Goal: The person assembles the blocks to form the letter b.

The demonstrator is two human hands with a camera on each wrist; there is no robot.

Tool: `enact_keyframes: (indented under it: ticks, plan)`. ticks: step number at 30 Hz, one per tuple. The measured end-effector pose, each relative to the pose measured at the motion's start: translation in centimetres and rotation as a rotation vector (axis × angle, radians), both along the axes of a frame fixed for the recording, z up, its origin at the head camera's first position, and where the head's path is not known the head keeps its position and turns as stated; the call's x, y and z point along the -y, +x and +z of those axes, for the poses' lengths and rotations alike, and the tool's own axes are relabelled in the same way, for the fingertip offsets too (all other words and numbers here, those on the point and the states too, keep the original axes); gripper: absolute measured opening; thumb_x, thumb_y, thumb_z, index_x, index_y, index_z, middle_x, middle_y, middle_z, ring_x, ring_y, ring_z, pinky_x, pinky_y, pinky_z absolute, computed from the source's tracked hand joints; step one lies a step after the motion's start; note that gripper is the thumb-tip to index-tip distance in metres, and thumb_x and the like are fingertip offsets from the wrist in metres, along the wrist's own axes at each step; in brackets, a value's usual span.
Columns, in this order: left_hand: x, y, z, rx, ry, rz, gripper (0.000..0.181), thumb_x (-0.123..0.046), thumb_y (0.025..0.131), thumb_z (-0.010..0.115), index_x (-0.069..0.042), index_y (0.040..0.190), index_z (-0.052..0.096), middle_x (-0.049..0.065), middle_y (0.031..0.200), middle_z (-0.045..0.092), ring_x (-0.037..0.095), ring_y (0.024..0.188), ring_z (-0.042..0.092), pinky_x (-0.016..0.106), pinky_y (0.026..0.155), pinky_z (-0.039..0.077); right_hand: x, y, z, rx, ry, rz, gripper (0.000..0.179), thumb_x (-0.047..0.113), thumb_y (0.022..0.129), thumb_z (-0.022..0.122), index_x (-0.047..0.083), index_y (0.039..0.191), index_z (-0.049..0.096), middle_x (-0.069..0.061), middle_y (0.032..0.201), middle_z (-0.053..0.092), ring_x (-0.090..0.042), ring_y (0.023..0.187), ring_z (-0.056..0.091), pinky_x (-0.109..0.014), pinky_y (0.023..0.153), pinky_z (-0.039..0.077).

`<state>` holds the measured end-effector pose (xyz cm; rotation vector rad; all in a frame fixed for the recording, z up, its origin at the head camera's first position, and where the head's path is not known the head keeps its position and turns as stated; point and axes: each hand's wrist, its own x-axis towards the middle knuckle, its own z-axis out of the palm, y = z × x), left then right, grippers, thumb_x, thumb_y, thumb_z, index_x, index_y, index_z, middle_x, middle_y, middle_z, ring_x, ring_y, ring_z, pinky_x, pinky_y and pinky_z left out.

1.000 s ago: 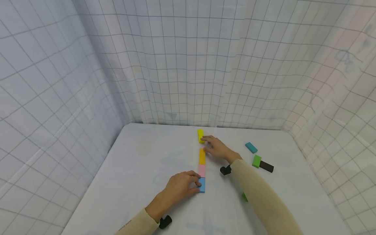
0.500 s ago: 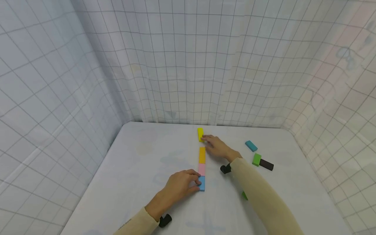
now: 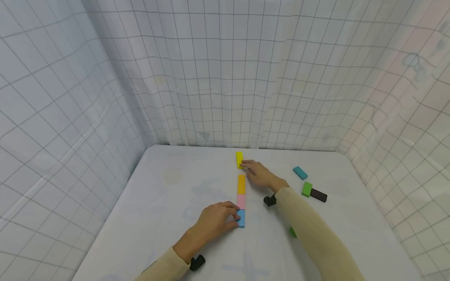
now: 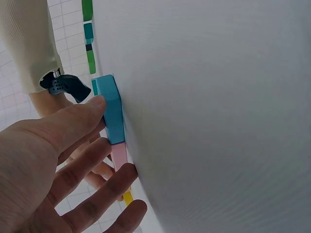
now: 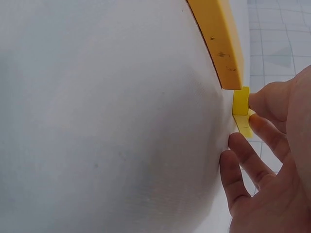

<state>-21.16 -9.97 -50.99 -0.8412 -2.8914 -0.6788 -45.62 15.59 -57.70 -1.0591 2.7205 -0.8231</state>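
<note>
In the head view, a blue block (image 3: 241, 218), a pink block (image 3: 241, 201) and an orange block (image 3: 241, 184) lie end to end in a straight line. Beyond a small gap lies a yellow block (image 3: 239, 160), slightly angled. My left hand (image 3: 215, 219) is beside the blue block, its thumb and fingertips resting on that block's left part. In the left wrist view its other fingers spread loosely along the pink block (image 4: 119, 155). From the right, my right hand (image 3: 259, 173) touches the near end of the yellow block (image 5: 240, 100) with its fingertips, fingers mostly extended.
To the right lie a teal block (image 3: 300, 173), a green block (image 3: 307, 189) and a black block (image 3: 318, 195), the last two touching. Another green block (image 3: 293, 232) is partly hidden by the right sleeve (image 3: 316, 234). Gridded white curtains (image 3: 218, 78) surround the white table (image 3: 168, 218).
My right thumb has drawn back from the orange block's far end and is now hidden under the hand in the head view. The blocks keep their places; the head view has shifted slightly.
</note>
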Motion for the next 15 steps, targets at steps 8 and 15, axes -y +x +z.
enact_keyframes:
  ticks: [8,15]
  plan:
    - [0.06,0.1,0.19,-0.003,-0.003,-0.007,0.011,-0.024,0.095,0.1,-0.021,0.104,0.093,-0.005,0.133,0.086,0.019,0.116,0.085,0.042,0.097,0.072,0.05,-0.29,-0.15,-0.016,0.016,0.004,0.054,0.026,0.118,0.063,0.013,0.17,0.06,-0.013,0.184,0.05,-0.043,0.17,0.048,-0.065,0.142,0.039]
    - [0.09,0.13,0.19,-0.007,0.005,-0.008,0.011,-0.024,0.096,0.099,-0.02,0.103,0.092,-0.005,0.132,0.086,0.019,0.116,0.085,0.041,0.097,0.072,0.12,0.22,0.07,-0.014,0.012,-0.002,0.053,0.026,0.119,0.062,0.012,0.17,0.06,-0.014,0.183,0.05,-0.044,0.17,0.049,-0.067,0.141,0.039]
